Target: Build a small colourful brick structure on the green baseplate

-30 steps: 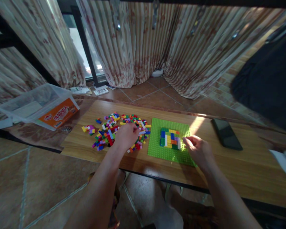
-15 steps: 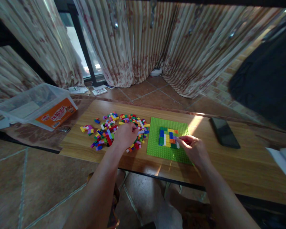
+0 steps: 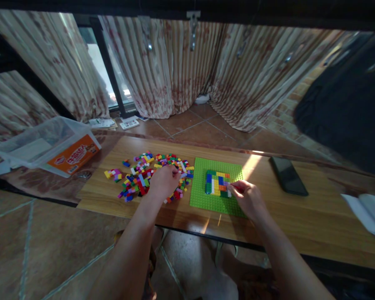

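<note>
My left hand (image 3: 164, 182) is over the pile of loose toy bricks (image 3: 140, 180), its fingers closed in a pinch. A small reddish spot shows at its fingertips, too small to name. On the green baseplate (image 3: 200, 196) lies a flat block of joined bricks (image 3: 217, 183) in blue, yellow, white, orange and green. My right hand (image 3: 248, 200) is at this block's right edge, thumb and fingers pinched on a small brick that looks red. Its fingertips are beside a purple and a white brick, and the hand covers part of the baseplate's right side.
A black phone (image 3: 289, 176) lies right of the baseplate on the wooden table (image 3: 275, 225). White paper (image 3: 367, 214) is at the far right. A clear plastic box (image 3: 46, 146) with an orange label stands left. Striped curtains (image 3: 181, 71) hang behind the table.
The camera view has tilted up slightly, so the table sits a little lower in it. Both hands keep nearly the same places, the right still at the block's edge.
</note>
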The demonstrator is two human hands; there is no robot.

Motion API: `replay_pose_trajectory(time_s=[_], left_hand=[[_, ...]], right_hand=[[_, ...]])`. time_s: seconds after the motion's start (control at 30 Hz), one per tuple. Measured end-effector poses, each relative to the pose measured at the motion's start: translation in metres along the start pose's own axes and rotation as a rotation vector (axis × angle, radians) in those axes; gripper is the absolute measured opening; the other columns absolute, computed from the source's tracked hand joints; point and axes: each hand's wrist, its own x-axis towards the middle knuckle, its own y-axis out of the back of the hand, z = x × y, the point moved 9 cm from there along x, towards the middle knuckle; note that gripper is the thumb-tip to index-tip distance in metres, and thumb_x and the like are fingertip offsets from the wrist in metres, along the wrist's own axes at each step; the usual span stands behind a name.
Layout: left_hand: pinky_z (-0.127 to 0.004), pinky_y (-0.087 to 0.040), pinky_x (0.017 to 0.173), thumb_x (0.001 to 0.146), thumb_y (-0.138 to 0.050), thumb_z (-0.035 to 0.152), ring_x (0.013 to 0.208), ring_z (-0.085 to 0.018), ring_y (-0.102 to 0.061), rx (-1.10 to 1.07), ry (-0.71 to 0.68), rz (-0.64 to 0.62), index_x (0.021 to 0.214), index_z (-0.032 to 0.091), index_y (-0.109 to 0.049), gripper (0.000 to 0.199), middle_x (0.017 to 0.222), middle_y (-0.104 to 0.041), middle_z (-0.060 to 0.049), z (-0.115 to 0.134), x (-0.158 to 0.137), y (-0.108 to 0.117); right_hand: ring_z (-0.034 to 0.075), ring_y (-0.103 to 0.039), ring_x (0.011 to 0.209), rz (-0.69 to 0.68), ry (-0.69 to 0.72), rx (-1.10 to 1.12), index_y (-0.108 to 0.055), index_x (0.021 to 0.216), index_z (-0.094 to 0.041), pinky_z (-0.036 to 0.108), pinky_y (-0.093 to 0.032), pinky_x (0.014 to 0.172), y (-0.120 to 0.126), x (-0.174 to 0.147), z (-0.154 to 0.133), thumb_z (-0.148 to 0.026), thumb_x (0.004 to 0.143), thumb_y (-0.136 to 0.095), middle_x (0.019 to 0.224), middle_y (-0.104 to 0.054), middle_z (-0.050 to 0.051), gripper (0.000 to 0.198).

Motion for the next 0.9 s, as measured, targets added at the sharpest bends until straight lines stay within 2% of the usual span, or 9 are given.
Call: replay_pose_trajectory(time_s=[0.13,0.23,0.47,0.67,0.9], left_hand=[[-0.028,-0.044,0.069,0.086,-0.053,0.034,0.078,-0.019,-0.066,-0.025,-0.012,-0.037,0.096,0.021,-0.072,0.026,0.087,-0.074,-0.006,0.002,-0.003,0.000],[-0.026,-0.043,0.066,0.082,-0.058,0.033,0.075,-0.018,-0.065,-0.018,-0.004,-0.071,0.095,0.021,-0.072,0.022,0.082,-0.074,-0.004,0.002,-0.004,-0.002],[-0.026,-0.043,0.066,0.083,-0.056,0.026,0.076,-0.018,-0.065,0.005,-0.014,-0.056,0.089,0.020,-0.074,0.020,0.082,-0.074,-0.004,0.000,0.000,0.000],[-0.025,-0.045,0.068,0.084,-0.054,0.026,0.075,-0.016,-0.064,-0.082,-0.092,-0.047,0.087,0.019,-0.074,0.021,0.084,-0.074,-0.004,0.005,0.001,0.003],[-0.030,-0.048,0.075,0.082,-0.054,0.024,0.083,-0.021,-0.066,0.018,-0.003,0.018,0.091,0.020,-0.074,0.022,0.087,-0.074,-0.005,-0.011,0.005,0.013]], right_hand=[[0.019,-0.062,0.063,-0.009,-0.009,-0.015,-0.070,0.075,-0.019,0.030,-0.043,0.060,-0.002,0.000,0.003,-0.047,0.078,-0.056,0.070,-0.072,0.007,0.031],[0.019,-0.063,0.065,-0.014,-0.022,0.000,-0.070,0.078,-0.019,0.029,-0.043,0.060,-0.004,0.000,0.003,-0.048,0.080,-0.054,0.072,-0.072,0.006,0.033],[0.016,-0.054,0.051,-0.021,-0.034,-0.076,-0.067,0.071,-0.019,0.027,-0.032,0.049,0.002,0.003,-0.001,-0.049,0.085,-0.046,0.057,-0.064,0.003,0.039],[0.016,-0.056,0.050,0.019,-0.028,-0.092,-0.062,0.065,-0.020,0.028,-0.033,0.050,0.008,0.008,0.006,-0.049,0.088,-0.042,0.056,-0.063,0.004,0.042],[0.017,-0.054,0.051,0.039,-0.082,-0.080,-0.068,0.073,-0.019,0.028,-0.033,0.050,0.009,0.006,-0.004,-0.048,0.086,-0.044,0.059,-0.065,0.005,0.040]])
